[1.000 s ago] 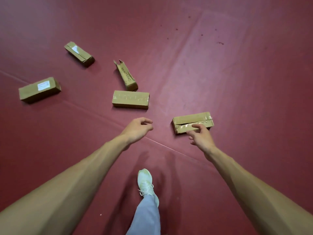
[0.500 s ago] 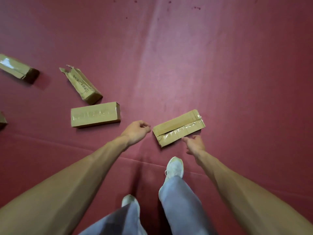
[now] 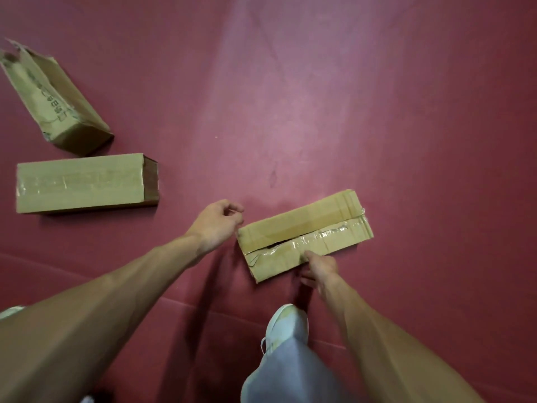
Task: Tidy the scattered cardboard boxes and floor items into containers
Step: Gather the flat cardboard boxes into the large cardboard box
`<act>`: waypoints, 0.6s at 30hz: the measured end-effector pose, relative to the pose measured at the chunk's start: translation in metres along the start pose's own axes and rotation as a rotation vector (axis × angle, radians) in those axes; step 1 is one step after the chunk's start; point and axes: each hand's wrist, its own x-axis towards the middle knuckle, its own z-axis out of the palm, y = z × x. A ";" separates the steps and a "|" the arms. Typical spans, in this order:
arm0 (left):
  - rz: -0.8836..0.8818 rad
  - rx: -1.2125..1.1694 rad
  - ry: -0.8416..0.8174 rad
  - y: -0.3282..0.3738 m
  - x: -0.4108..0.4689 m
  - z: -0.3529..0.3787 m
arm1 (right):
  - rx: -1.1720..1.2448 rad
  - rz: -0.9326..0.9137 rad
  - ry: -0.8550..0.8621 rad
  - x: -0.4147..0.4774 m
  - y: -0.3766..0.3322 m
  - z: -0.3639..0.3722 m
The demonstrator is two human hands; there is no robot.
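From my remote station I judge the task barely begun: three cardboard boxes lie on the red floor (image 3: 377, 112), no container is in view, and nothing is yet lifted. The sealed box (image 3: 84, 186) and the torn-open box (image 3: 55, 103) lie well apart to the left, while the taped box (image 3: 302, 234), its top seam split and its tape wrinkled, lies just ahead of my shoe (image 3: 286, 324). My left hand (image 3: 216, 225), loosely curled and empty, meets its left end; my right hand (image 3: 319, 269) pinches its near edge.
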 end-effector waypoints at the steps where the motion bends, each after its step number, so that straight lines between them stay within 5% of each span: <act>1: 0.010 -0.020 0.010 -0.008 0.007 -0.002 | 0.014 0.006 0.029 0.011 0.001 0.006; 8: 0.031 -0.127 0.084 -0.042 0.015 -0.070 | -0.068 -0.188 0.311 -0.003 -0.024 0.046; 13: 0.063 -0.188 0.126 -0.057 0.000 -0.173 | -0.385 -0.539 0.299 -0.100 -0.080 0.117; 18: 0.101 -0.169 0.184 -0.103 -0.013 -0.299 | -0.457 -0.734 0.209 -0.185 -0.121 0.226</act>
